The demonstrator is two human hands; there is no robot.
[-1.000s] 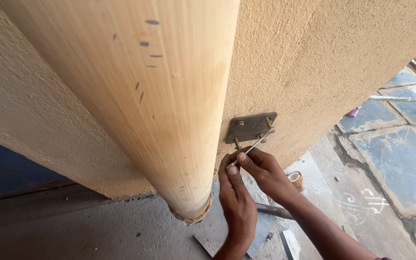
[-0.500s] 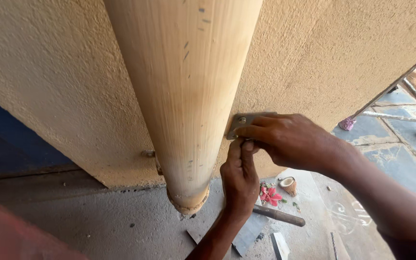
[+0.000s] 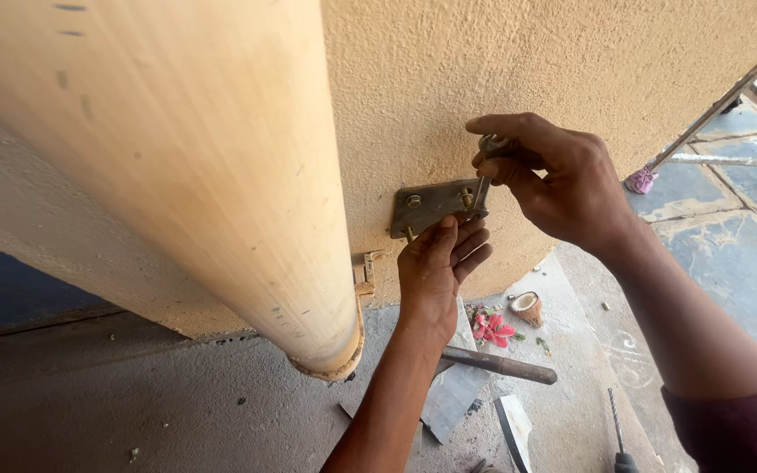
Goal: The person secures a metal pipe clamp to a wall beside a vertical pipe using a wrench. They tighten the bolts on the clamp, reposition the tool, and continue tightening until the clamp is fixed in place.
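Metal bracket plate: grey, rectangular, flat against the rough tan wall, just right of the wide cream pipe; brass-coloured bolt heads on its face. Left hand: raised from below, fingers curled, fingertips touching the plate's lower edge. Right hand: reaching in from the right, fingers closed around a slim tool whose tip meets the plate's right end. Ground below: dark rod, red flower, coconut shell piece
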